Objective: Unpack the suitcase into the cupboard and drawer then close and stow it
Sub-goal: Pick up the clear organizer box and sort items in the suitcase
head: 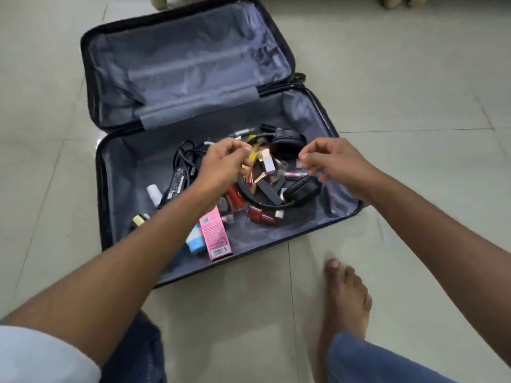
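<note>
A black suitcase (103, 194) with grey lining lies open on the floor, its lid (188, 64) flat behind it. The near half holds black headphones (302, 189), a power adapter with cable (177, 182), a pink box (215, 233), a blue-white tube (195, 243), a white bottle (154, 192) and several red and gold cosmetics (260, 215). My left hand (222, 167) hovers over the pile, fingers curled, pinching a small yellow item (253, 156). My right hand (338, 164) is beside the headphones and pinches a small pale cosmetic piece (300, 162) at its fingertips.
Pale floor tiles (414, 106) surround the suitcase. My bare right foot (345, 297) stands just in front of the suitcase's near right corner. Furniture feet (392, 2) show at the top edge. Neither cupboard nor drawer is in view.
</note>
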